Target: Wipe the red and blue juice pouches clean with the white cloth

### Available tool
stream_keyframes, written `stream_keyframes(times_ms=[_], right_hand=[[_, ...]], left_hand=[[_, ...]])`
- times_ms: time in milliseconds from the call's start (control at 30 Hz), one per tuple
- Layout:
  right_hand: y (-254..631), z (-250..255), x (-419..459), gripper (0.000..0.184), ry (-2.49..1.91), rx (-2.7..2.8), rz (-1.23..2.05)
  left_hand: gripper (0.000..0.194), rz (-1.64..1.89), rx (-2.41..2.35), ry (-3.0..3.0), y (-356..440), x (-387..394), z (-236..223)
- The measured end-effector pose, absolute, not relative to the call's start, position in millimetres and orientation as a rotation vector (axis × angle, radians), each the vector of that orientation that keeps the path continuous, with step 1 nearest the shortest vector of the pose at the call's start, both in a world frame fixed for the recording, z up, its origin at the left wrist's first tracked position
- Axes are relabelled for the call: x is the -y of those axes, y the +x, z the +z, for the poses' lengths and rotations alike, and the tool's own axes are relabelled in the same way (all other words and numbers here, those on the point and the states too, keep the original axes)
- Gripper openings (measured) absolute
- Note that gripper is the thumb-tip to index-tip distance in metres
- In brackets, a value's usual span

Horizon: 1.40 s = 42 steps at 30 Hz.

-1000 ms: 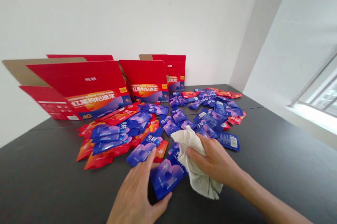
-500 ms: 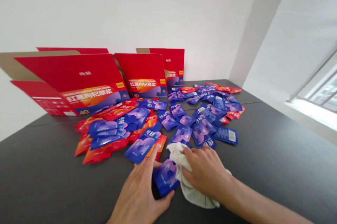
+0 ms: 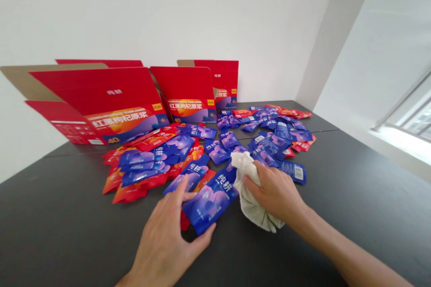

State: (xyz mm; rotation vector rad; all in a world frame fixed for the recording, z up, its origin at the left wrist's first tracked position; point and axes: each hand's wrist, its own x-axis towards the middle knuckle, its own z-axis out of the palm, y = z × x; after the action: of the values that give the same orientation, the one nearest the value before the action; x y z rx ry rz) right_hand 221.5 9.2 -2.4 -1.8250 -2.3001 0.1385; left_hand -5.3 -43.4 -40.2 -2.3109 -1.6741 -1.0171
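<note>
My left hand (image 3: pixel 164 233) holds a blue and purple foil pouch (image 3: pixel 210 199) by its near end, thumb at the lower edge and fingers along the left side. The pouch is tilted, with white lettering facing up. A crumpled off-white cloth (image 3: pixel 252 206) is bunched in my right hand (image 3: pixel 278 190), at the pouch's far right end. The cloth hides that corner, and I cannot tell whether it presses on it. Just left of the held pouch lies another blue pouch (image 3: pixel 191 174), with an orange-red pouch (image 3: pixel 205 180) partly showing beside it.
A pile of red and blue pouches (image 3: pixel 144 165) lies to the left. More blue and red pouches (image 3: pixel 269 143) spread over the back right of the dark table (image 3: pixel 340 179). Red cartons with raised flaps (image 3: pixel 124 112) stand along the wall (image 3: pixel 202 13).
My right hand drew the cloth toward me across the held pouch, then moved back away to its far end. More of the pouch's printed face shows now. The left hand keeps its hold.
</note>
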Motion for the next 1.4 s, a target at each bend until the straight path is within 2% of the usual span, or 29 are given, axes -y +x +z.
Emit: stream_keyframes(times_ms=[233, 467, 1400], right_hand=[[230, -3, -19, 0.029, -1.734, 2.138, 0.323], [229, -10, -24, 0.028, -1.701, 2.060, 0.436], [226, -21, -25, 0.030, -1.640, 2.133, 0.537]], left_hand=[[0.106, -1.222, 1.710, -2.108, -12, 44, -34], [0.108, -1.287, 1.756, -2.041, -14, 44, -33], [0.099, -1.257, 1.617, -1.927, -23, 45, -14]])
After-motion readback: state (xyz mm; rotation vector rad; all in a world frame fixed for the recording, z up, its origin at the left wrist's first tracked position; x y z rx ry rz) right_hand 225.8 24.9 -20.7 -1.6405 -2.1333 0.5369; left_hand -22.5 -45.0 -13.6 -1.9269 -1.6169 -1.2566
